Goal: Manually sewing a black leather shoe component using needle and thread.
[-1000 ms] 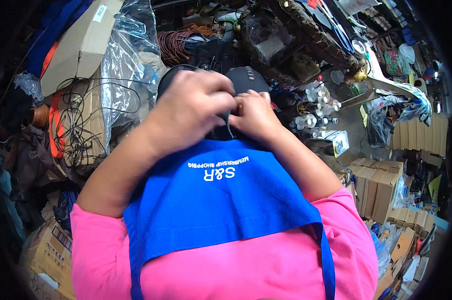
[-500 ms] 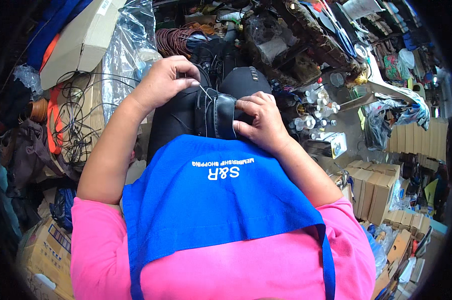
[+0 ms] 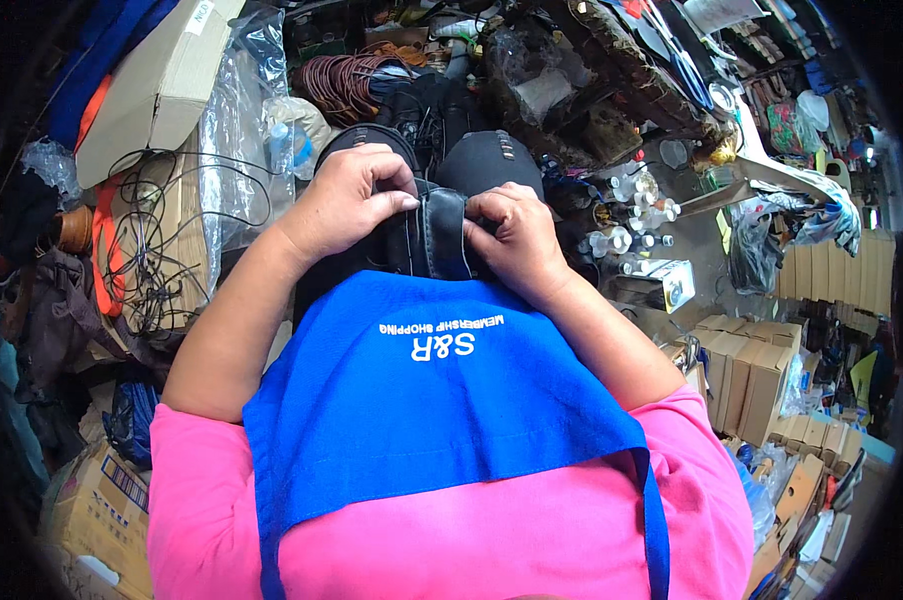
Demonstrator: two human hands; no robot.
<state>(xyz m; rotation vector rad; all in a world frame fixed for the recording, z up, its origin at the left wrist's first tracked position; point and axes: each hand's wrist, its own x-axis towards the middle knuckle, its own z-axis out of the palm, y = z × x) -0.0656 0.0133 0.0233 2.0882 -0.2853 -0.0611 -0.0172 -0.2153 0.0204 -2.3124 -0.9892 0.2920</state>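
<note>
Across the chest: blue apron (image 3: 442,400) w/ white lettering, over a pink shirt (image 3: 472,530); forearms bare, angled fwd & inward.
Black piece: glossy, leather-like stitched pc (image 3: 444,235) over the lap, just past the apron's top edge, btwn both hands; seam runs lengthwise nr its L side.
R hand: right hand (image 3: 517,235) at the pc's R edge, grip closed on it, thumb nearer the body, fingers beyond.
L hand: left hand (image 3: 347,195) at the pc's upper L, grip pinched tog., thumb to forefinger; can't tell what, if anything, sits btwn the tips, too small.
Knees: dark trousers (image 3: 487,165), both knees up beyond the hands.
L side: yellow-brown carton (image 3: 97,510) low down, blue plastic bag (image 3: 130,425) above; further up, thin black cord (image 3: 152,240) in a loose tangle over cardboard, orange strip (image 3: 107,250) beside it.
R side: stacked cardboard boxes (image 3: 757,380) nr the elbow; boxy printed container (image 3: 667,285) further fwd, small bottles (image 3: 637,205) clustered just past it.
Upper L: big tan carton (image 3: 162,75), tilted, clear plastic sheeting (image 3: 237,190) alongside.
Far end: reddish-brown coil (image 3: 347,85) beyond the L knee, amid dark, mixed clutter; details hard to make out.
</note>
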